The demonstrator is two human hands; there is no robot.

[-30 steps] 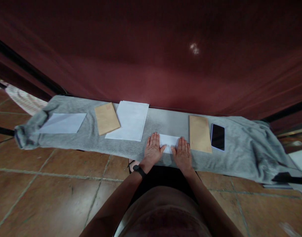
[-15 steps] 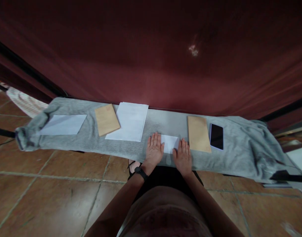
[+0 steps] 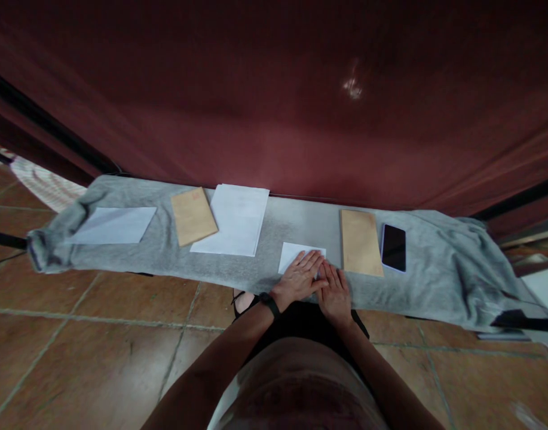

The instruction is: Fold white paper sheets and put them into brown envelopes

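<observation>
A small white sheet of paper (image 3: 290, 254), apparently folded, lies on the grey cloth in front of me. My left hand (image 3: 298, 278) rests flat across it with fingers stretched out, hiding its lower right part. Beside it, my right hand (image 3: 334, 292) lies flat at the paper's right edge, fingers extended and touching or nearly touching the left fingers. Just right of my right hand is a brown envelope (image 3: 361, 242). Neither hand grips anything.
Left on the grey cloth (image 3: 296, 218) are a stack of white sheets (image 3: 240, 218), another brown envelope (image 3: 193, 216) overlapping it, and a single sheet (image 3: 116, 226). A phone (image 3: 394, 248) lies at right. A dark red curtain (image 3: 274, 149) hangs behind the narrow surface.
My left hand has slid right across the small paper, from its left edge to beside my right hand, uncovering the left edge. My right hand has barely moved.
</observation>
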